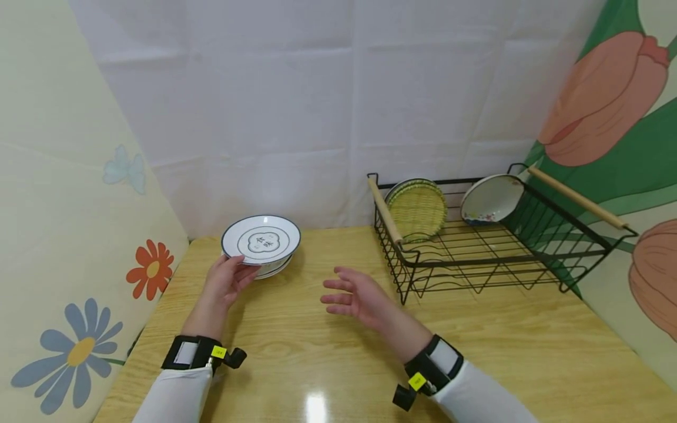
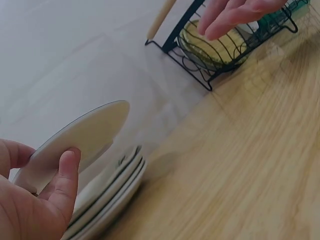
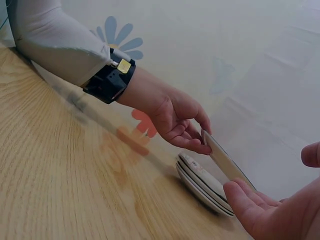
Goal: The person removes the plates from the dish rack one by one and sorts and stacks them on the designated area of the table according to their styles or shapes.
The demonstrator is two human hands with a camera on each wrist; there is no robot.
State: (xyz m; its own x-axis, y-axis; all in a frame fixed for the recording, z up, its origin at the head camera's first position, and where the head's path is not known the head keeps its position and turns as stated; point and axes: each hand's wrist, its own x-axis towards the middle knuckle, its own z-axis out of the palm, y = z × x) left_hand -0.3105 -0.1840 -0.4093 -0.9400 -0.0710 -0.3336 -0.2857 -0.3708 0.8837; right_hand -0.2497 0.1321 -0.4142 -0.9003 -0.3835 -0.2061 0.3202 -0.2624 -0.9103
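My left hand (image 1: 227, 282) pinches the near rim of a white plate (image 1: 261, 239) with a dark blue edge and a printed centre. That plate is lifted and tilted over a short stack of plates (image 2: 117, 192) on the table, with a gap between them in both wrist views. Thumb and fingers grip it from either face. My right hand (image 1: 359, 296) hovers over the table to the right, fingers apart and relaxed, holding nothing. In the right wrist view its fingers overlap the lifted plate (image 3: 225, 160), but the head view shows them well apart.
A black wire dish rack (image 1: 476, 258) with wooden handles stands at the right. Yellow-green woven-pattern plates (image 1: 418, 210) lean at its left end, and a white bowl (image 1: 494, 200) with a floral pattern leans toward its right end. A white cloth backdrop (image 1: 275, 117) hangs behind the wooden table (image 1: 296, 346).
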